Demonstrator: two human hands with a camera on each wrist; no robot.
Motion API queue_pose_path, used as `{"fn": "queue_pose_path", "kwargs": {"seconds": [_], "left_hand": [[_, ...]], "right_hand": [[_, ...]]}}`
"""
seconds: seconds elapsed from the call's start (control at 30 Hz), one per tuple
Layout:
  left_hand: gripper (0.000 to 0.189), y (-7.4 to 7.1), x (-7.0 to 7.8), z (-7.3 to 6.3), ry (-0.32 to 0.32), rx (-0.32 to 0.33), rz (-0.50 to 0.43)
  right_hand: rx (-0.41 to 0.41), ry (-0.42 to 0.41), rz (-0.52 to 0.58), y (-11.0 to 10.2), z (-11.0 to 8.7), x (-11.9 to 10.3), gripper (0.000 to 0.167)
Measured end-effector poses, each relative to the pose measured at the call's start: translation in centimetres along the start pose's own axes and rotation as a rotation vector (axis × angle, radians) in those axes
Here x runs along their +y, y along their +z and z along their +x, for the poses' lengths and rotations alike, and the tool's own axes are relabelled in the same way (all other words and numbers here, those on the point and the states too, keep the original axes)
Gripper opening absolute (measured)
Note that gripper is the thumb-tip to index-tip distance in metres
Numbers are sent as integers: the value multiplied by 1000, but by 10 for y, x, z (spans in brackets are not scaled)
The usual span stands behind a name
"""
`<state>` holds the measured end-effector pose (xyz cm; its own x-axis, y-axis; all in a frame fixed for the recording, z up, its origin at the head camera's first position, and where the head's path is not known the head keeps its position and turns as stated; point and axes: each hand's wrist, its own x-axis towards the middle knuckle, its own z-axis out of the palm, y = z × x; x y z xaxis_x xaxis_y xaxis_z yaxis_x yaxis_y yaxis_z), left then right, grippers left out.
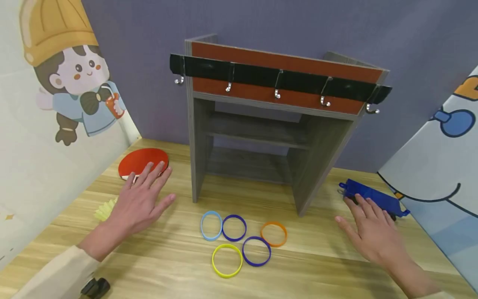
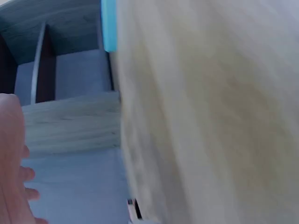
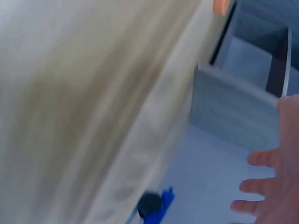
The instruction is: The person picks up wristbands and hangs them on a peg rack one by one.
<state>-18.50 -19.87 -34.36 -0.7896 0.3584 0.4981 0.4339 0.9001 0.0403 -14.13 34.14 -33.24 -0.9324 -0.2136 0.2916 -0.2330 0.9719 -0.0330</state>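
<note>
My left hand (image 1: 140, 203) is spread palm down above the table on the left, fingertips overlapping a red table tennis paddle (image 1: 143, 161) in the head view. On the right, my right hand (image 1: 375, 234) hovers with straight fingers, its fingertips overlapping a blue box-shaped thing (image 1: 373, 195) with black round parts. Both hands hold nothing. Between them lie several silicone wristbands: a light blue one (image 1: 202, 226), a dark blue one (image 1: 245, 229), a second dark blue one (image 1: 270, 252), an orange one (image 1: 285, 236) and a yellow one (image 1: 228, 275).
A grey wooden shelf unit (image 1: 325, 137) stands at the back, with a black rail (image 1: 257, 76) of several silver hooks across its red-brown top panel. Beside my left wrist sits a pale yellow ridged thing (image 1: 104, 209). Printed panels (image 1: 37, 166) flank the table (image 1: 168, 265).
</note>
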Motion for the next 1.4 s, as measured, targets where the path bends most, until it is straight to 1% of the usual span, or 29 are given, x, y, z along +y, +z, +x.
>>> {"fn": "queue_pose_path", "kwargs": {"seconds": [0.1, 0.17, 0.2, 0.3, 0.4, 0.47, 0.53, 0.63, 0.7, 0.77, 0.87, 1.0, 1.1, 1.2, 1.3, 1.4], "left_hand": [[62, -2, 5, 9, 12, 50, -151], [59, -3, 9, 16, 14, 94, -247], [57, -3, 10, 21, 13, 119, -288], [51, -1, 15, 33, 12, 211, -404], [43, 5, 20, 47, 25, 349, -536], [36, 8, 25, 55, 28, 440, -633], [30, 3, 35, 62, 7, 516, -710], [24, -8, 50, 69, -60, 589, -792], [22, -13, 58, 73, -105, 621, -850], [22, -10, 59, 76, -135, 654, -922], [22, 2, 55, 82, -155, 705, -1037], [21, 16, 49, 86, -149, 775, -1125], [21, 18, 48, 87, -132, 804, -1160], [21, 18, 49, 87, -125, 809, -1180], [21, 17, 48, 87, -141, 800, -1176], [20, 16, 47, 87, -179, 780, -1181]], "right_hand": [[125, -117, 30, 8, 1, -14, 48], [165, -190, 66, 14, 2, -23, 37], [162, -215, 85, 16, 3, -28, 34], [119, -255, 165, 24, 6, -42, 22], [56, -284, 273, 33, 11, -53, 15], [28, -309, 341, 40, 16, -59, 11], [-15, -309, 404, 46, 22, -65, 11], [-57, -294, 461, 53, 30, -76, 10], [-85, -268, 485, 57, 34, -81, 11], [-93, -254, 495, 60, 37, -85, 11], [-86, -219, 497, 62, 40, -88, 10], [-61, -205, 492, 62, 44, -90, 7], [-65, -197, 500, 61, 45, -90, 9], [-68, -167, 531, 60, 46, -89, 12], [-90, -119, 611, 59, 46, -86, 10], [-126, -61, 732, 58, 45, -84, 7]]}}
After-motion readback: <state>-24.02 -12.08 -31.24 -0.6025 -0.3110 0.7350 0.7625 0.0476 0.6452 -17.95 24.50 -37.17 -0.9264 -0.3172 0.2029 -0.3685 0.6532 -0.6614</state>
